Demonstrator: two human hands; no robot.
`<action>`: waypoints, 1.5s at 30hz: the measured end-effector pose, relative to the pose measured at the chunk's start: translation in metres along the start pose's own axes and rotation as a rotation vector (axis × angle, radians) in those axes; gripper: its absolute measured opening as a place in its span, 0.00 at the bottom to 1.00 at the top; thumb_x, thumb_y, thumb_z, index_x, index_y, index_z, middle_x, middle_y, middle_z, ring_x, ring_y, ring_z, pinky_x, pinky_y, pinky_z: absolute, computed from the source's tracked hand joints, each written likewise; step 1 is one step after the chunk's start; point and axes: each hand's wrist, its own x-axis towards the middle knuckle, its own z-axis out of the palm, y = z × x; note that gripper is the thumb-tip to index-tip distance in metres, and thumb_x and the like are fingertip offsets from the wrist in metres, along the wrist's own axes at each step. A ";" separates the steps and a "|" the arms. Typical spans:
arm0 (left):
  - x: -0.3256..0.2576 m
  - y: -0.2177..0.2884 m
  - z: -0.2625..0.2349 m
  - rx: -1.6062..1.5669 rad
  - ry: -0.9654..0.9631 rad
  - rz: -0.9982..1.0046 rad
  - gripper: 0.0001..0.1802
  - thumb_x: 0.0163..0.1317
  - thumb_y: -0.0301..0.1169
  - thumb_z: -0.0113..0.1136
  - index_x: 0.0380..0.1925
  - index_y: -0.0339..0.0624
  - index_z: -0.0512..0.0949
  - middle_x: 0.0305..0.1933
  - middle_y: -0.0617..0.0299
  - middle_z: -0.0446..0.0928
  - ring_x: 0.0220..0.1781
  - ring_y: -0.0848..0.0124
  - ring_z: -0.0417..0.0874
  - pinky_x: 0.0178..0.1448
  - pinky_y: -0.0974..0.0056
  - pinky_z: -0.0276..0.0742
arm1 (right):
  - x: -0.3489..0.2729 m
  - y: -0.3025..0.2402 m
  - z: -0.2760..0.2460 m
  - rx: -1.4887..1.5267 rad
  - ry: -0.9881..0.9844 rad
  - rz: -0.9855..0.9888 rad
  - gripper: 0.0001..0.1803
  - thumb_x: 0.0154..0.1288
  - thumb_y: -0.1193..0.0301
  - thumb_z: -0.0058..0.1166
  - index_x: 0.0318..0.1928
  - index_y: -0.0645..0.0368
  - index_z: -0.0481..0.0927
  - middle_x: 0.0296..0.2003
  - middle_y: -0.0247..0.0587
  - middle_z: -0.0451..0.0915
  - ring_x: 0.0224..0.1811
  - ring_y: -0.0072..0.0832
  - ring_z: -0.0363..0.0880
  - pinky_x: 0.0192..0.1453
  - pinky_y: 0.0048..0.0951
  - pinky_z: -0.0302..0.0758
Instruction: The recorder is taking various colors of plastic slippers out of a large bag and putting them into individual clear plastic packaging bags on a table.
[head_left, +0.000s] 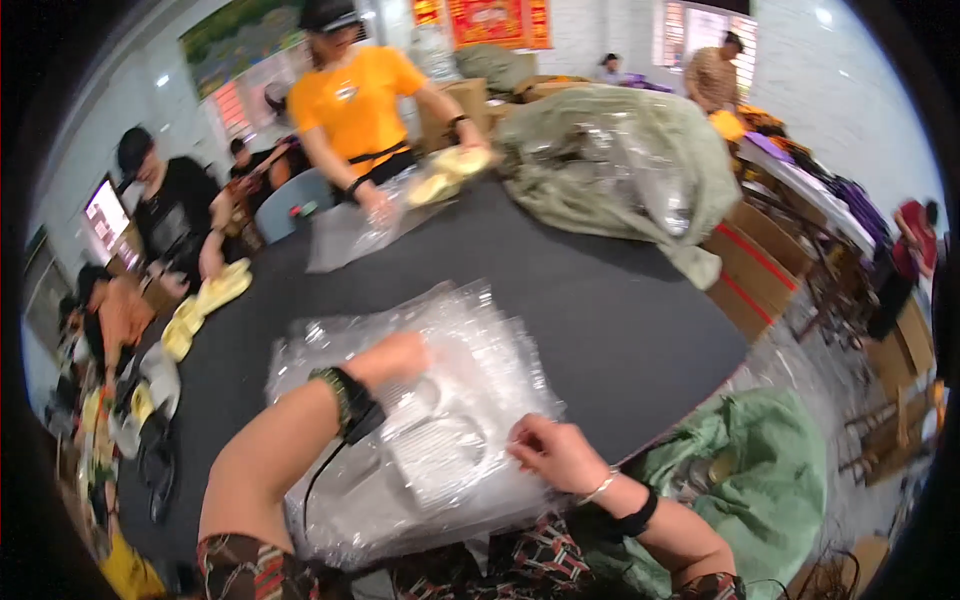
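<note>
A stack of clear plastic bags (490, 375) lies on the dark table in front of me, with a white, finely ribbed patch (435, 460) showing on or through the film. Over the upper middle of the stack is my left hand (395, 357), smeared by motion, so its fingers cannot be read. My right hand (553, 452) is at the stack's right edge. Its fingers are curled in, thumb toward the fingertips; whether film is pinched between them is hidden.
Across the dark table (640, 330), a person in orange (365, 110) holds yellow slippers (450, 175) and a clear bag (350, 230). More yellow slippers (205, 305) lie left, near a person in black. A large greenish sack (560, 150) stands far right; a green sack (760, 450) stands beside me.
</note>
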 end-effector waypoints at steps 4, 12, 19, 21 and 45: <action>0.002 -0.067 0.042 -0.349 0.229 -0.089 0.21 0.55 0.45 0.63 0.36 0.37 0.82 0.36 0.47 0.83 0.39 0.57 0.84 0.47 0.55 0.77 | 0.004 -0.004 0.012 -0.015 -0.010 -0.087 0.11 0.66 0.70 0.58 0.43 0.62 0.74 0.30 0.49 0.83 0.34 0.43 0.84 0.40 0.38 0.79; -0.005 -0.053 0.019 -0.324 0.142 -0.232 0.17 0.48 0.42 0.71 0.25 0.40 0.80 0.29 0.53 0.83 0.34 0.62 0.84 0.41 0.58 0.79 | -0.006 0.002 0.003 0.043 0.057 -0.074 0.11 0.66 0.69 0.57 0.43 0.63 0.75 0.30 0.50 0.83 0.32 0.43 0.83 0.39 0.39 0.78; -0.017 -0.059 0.002 -0.665 0.099 -0.042 0.11 0.58 0.34 0.68 0.27 0.39 0.80 0.25 0.61 0.81 0.27 0.74 0.80 0.33 0.65 0.76 | -0.004 -0.008 -0.001 0.000 -0.032 0.057 0.09 0.68 0.70 0.58 0.41 0.63 0.76 0.27 0.39 0.83 0.26 0.24 0.84 0.33 0.27 0.79; -0.020 -0.037 -0.012 -0.669 0.108 0.031 0.11 0.60 0.34 0.67 0.29 0.38 0.80 0.26 0.62 0.81 0.26 0.76 0.79 0.32 0.67 0.76 | -0.011 -0.005 -0.002 0.025 0.042 0.091 0.09 0.66 0.72 0.60 0.41 0.64 0.77 0.28 0.39 0.84 0.27 0.23 0.84 0.33 0.26 0.80; -0.010 -0.055 -0.006 -0.686 0.148 0.082 0.08 0.58 0.26 0.62 0.38 0.37 0.83 0.28 0.63 0.82 0.27 0.75 0.81 0.33 0.66 0.80 | -0.014 0.011 -0.006 0.117 -0.020 0.279 0.17 0.69 0.60 0.59 0.37 0.65 0.82 0.25 0.36 0.82 0.22 0.20 0.80 0.27 0.24 0.76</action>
